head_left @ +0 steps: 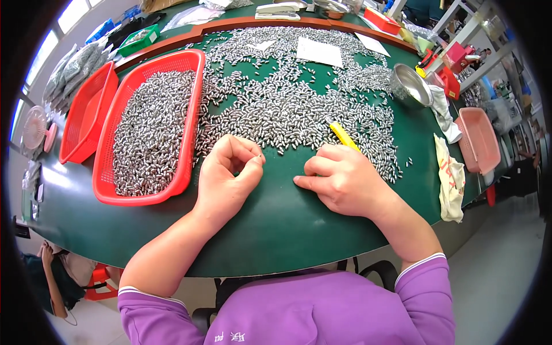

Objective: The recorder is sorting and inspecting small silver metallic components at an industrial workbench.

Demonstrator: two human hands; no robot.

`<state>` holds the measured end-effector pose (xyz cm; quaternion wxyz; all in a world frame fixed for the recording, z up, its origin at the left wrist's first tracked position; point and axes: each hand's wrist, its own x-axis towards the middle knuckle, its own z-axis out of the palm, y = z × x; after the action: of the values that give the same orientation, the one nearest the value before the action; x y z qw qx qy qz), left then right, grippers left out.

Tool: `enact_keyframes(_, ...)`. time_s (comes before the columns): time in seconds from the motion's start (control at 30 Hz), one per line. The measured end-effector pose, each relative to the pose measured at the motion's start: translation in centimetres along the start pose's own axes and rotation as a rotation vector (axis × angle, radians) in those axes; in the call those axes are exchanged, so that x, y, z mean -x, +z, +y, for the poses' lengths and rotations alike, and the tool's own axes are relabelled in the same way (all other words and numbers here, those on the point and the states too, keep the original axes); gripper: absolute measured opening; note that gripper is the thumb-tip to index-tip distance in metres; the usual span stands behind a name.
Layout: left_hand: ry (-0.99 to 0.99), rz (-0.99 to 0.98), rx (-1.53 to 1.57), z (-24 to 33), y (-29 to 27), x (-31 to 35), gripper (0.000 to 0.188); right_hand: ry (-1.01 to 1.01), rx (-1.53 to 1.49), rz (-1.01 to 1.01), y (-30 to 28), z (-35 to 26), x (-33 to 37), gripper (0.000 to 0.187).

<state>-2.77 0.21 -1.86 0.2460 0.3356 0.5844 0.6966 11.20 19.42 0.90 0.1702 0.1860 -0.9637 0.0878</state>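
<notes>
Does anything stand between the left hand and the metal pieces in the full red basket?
Yes. The right-hand rim of the red basket stands between the left hand and the metal pieces inside. Some loose metal pieces also lie near that side. Nothing else visible is in the way.

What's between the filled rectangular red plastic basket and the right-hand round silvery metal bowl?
Small silvery oval metallic pieces, with green tabletop showing among them, in the head view.

The green table (259, 241) is being covered by small silvery pieces (287, 112), while a red basket (144, 199), a metal bowl (407, 83) and a cream cloth (451, 178) are being supported.
</notes>
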Motion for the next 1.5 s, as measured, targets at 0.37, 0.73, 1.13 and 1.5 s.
enact_keyframes(0.37, -0.010, 0.010, 0.006, 0.0, 0.0, 0.0, 0.012, 0.057, -0.022, 0.060, 1.1, 0.1, -0.5, 0.034)
enact_keyframes(0.73, -0.007, 0.015, 0.008, 0.0, 0.1, -0.1, 0.013, 0.147, 0.052, 0.060, 2.5, -0.2, -1.5, 0.035)
enact_keyframes(1.13, -0.037, 0.060, 0.065, 0.0, 0.2, -0.1, 0.013, 0.220, 0.024, 0.053, 3.2, -0.4, -2.3, 0.041)
enact_keyframes(1.5, -0.042, 0.044, 0.044, 0.2, 0.2, 0.1, 0.013, 0.105, -0.083, 0.003, -0.9, 0.2, -0.3, 0.026)
